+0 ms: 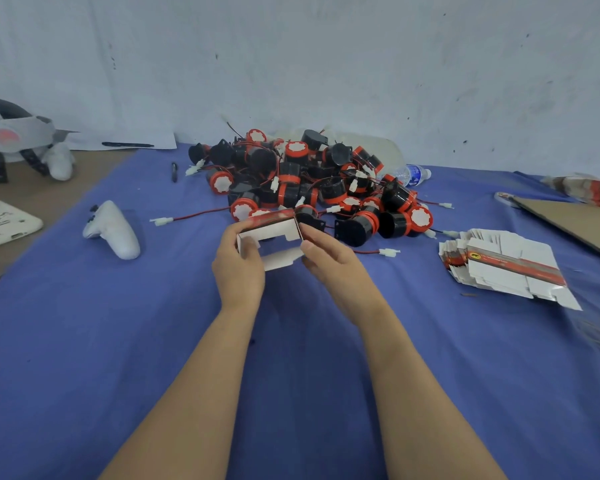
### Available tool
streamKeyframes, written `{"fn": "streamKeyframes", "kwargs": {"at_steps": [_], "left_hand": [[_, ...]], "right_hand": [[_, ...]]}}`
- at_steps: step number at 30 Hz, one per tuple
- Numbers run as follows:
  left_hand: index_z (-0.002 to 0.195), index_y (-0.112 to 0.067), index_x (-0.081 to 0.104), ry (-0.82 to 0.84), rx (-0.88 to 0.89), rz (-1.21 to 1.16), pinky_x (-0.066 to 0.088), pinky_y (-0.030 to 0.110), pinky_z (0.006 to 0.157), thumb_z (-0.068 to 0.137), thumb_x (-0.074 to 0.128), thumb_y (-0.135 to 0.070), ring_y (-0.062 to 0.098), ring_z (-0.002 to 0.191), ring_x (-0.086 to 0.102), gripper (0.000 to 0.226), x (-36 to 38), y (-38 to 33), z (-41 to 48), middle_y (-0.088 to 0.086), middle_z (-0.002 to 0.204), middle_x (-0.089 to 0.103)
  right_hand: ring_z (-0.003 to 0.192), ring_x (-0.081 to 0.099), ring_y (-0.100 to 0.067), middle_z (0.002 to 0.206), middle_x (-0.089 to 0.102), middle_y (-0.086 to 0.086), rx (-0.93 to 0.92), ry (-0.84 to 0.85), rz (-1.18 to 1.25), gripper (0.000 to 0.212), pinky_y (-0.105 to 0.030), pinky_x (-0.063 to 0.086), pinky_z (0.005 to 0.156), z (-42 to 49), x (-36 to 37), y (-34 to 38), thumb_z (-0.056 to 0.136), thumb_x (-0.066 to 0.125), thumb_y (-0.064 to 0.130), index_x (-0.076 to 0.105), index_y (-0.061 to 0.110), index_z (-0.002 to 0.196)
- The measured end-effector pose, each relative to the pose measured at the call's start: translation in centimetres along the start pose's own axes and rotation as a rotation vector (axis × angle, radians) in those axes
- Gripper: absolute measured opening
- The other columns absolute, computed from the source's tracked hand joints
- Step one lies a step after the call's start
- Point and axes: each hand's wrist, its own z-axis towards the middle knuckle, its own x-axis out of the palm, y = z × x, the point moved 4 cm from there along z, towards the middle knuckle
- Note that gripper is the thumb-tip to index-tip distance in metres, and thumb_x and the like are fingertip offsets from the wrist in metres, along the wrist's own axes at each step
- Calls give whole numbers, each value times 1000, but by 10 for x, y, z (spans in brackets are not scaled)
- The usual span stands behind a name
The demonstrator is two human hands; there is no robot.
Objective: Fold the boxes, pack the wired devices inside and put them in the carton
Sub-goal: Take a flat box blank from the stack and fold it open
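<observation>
A small white box (274,232) with a red stripe is held opened up above the blue cloth, its flaps loose. My left hand (238,268) grips its left side, thumb on the near face. My right hand (329,258) pinches its right edge. Just behind lies a heap of black and red wired devices (312,181) with white plugs. A stack of flat unfolded boxes (503,268) lies to the right. A brown cardboard flap of the carton (575,220) shows at the far right edge.
A white controller (113,230) lies on the cloth at left, a headset (14,133) and a white plate (0,220) further left. A water bottle (413,174) lies behind the heap. More flat boxes (586,188) sit far right. A pen (174,171) lies near the heap.
</observation>
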Motion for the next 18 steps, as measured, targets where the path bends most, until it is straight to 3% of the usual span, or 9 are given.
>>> {"fn": "streamKeyframes", "kwargs": {"at_steps": [4, 8, 11, 14, 16, 18], "left_hand": [[116, -20, 60, 45, 86, 38, 38, -1, 60, 99, 41, -10, 11, 92, 53, 27, 4, -7, -7, -7, 107, 61], [115, -19, 62, 137, 248, 114, 39, 2, 62, 99, 46, -14, 10, 85, 54, 23, 13, -17, -18, -5, 101, 63], [123, -20, 60, 259, 309, 109, 41, 2, 76, 98, 49, -17, 10, 100, 57, 27, 21, -22, -25, -7, 114, 63], [137, -27, 48, 521, 110, -120, 49, 30, 98, 97, 49, -24, 14, 124, 49, 40, 30, -24, -26, -8, 137, 53], [140, -33, 42, 696, -60, -318, 53, 27, 93, 98, 37, -17, 10, 132, 41, 45, 33, -25, -26, -10, 144, 45], [135, -40, 41, 746, -36, -321, 52, 21, 91, 97, 33, -7, 6, 133, 39, 51, 29, -27, -26, -16, 143, 44]], "right_hand": [[125, 50, -5, 136, 55, 8, -88, -96, -83, 46, -26, 43, 102, 1, -1, 0, 94, 60, 15, 49, 19, 139], [101, 62, -11, 128, 58, 5, 43, -333, -185, 57, -28, 55, 83, 1, -13, -14, 86, 70, 22, 48, 24, 138], [83, 60, 1, 107, 64, 9, 25, -437, -221, 44, -11, 50, 61, -2, -25, -16, 88, 67, 18, 55, 26, 129], [83, 59, 1, 100, 64, 13, 31, -466, -158, 34, -7, 43, 49, -3, -31, -14, 91, 62, 14, 59, 29, 121], [77, 58, -4, 101, 64, 7, 101, -472, -184, 26, -8, 40, 42, -2, -34, -14, 92, 60, 17, 58, 25, 118], [61, 57, -8, 102, 65, -2, 174, -443, -186, 20, -13, 40, 38, -1, -35, -16, 94, 58, 20, 58, 18, 114]]}}
